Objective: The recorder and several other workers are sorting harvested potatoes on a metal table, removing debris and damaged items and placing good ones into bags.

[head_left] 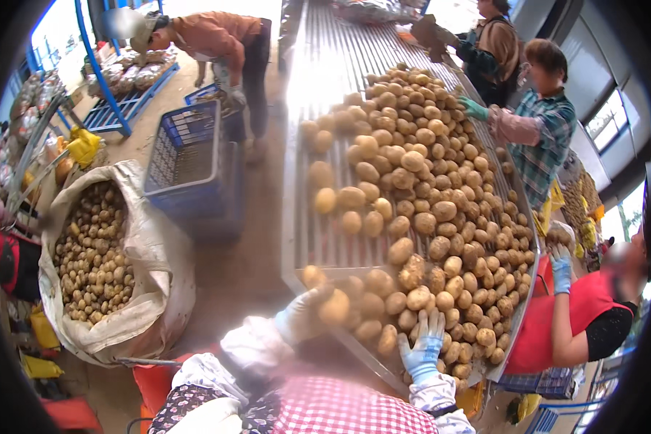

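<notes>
Many potatoes lie heaped on a slatted metal sorting table, thickest along its right side. My left hand, in a white and light-blue glove, is at the table's near left corner. Its fingers look blurred and curled against a potato. My right hand, gloved the same way, rests on the potatoes at the near edge. Its fingers are stretched out and spread, with no potato gripped. Patterned sleeves and a pink checked apron show below my hands.
Left of the table stand a big white sack of small potatoes and stacked blue crates. A person bends beyond the crates. Along the right side are co-workers, one in a checked shirt, another in a red vest.
</notes>
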`<state>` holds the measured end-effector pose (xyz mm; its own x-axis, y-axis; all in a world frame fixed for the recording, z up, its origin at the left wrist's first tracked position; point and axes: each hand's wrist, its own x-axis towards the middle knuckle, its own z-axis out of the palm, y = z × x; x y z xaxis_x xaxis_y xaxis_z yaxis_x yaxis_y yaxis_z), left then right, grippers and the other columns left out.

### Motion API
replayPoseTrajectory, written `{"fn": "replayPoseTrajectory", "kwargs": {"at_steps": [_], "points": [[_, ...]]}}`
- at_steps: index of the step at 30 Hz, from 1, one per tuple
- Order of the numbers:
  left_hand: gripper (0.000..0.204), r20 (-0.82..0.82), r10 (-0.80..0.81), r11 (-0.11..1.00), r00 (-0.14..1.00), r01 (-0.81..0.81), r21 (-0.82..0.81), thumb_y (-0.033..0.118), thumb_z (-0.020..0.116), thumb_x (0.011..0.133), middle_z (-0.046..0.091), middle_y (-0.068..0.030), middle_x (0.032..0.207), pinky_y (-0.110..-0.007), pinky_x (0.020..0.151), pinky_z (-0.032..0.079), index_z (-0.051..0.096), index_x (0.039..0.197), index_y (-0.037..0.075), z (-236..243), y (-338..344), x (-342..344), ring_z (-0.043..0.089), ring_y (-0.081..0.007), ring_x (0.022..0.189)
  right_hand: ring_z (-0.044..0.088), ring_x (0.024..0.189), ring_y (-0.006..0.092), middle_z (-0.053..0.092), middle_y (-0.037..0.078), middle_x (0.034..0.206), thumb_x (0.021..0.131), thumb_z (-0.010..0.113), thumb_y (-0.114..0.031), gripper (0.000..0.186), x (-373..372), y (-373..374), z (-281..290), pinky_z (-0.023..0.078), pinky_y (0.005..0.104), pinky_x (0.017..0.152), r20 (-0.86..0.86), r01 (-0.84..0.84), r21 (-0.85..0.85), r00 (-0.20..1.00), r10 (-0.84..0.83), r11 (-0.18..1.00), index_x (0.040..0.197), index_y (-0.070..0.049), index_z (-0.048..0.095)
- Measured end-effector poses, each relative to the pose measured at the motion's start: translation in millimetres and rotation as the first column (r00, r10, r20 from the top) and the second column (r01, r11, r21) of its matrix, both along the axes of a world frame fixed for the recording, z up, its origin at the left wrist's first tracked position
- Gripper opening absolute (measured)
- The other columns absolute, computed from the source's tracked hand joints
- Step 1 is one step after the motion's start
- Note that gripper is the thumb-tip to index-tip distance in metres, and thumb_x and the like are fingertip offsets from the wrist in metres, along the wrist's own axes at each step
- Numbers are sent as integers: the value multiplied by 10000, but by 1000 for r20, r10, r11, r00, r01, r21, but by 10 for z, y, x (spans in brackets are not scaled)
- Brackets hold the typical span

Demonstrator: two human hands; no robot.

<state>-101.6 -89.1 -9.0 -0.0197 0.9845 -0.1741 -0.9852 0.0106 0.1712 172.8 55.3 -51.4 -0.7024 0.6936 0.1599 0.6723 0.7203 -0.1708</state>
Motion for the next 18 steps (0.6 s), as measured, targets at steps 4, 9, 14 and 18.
{"fn": "replayPoseTrajectory", "kwargs": {"at_steps": [4,9,14,18], "points": [[535,125,27,1000,992,-26,-6,410,658,871,595,-127,1215,-415,907,499,535,1278,85,59,-214,-13,596,-249,1069,337,1292,463,378,235,1408,688,700,-464,791,126,83,94,258,548,1094,130,-227,-79,963,236,971,1357,-117,460],[542,-44,320,947,946,-318,46,434,637,873,608,-124,1206,-437,838,538,546,1243,49,270,-368,-15,614,-259,1058,211,1393,431,321,219,1468,633,780,-408,905,362,409,-12,168,552,1138,154,26,-67,988,-16,997,1374,-37,417],[503,-72,596,755,800,-588,-289,539,575,877,676,-118,1005,-379,559,556,607,1091,85,-42,-566,-107,671,-288,776,221,1392,433,322,227,1475,635,778,-400,865,487,470,-112,172,552,1133,30,-50,-75,998,52,996,1355,-48,452],[508,-271,437,612,858,-505,-609,637,529,850,683,-108,856,-312,405,434,627,937,146,-469,-947,-111,619,-264,589,203,1417,381,298,194,1506,732,727,-395,785,425,430,113,141,534,1150,57,-64,-202,995,77,977,1396,-103,429]]}}
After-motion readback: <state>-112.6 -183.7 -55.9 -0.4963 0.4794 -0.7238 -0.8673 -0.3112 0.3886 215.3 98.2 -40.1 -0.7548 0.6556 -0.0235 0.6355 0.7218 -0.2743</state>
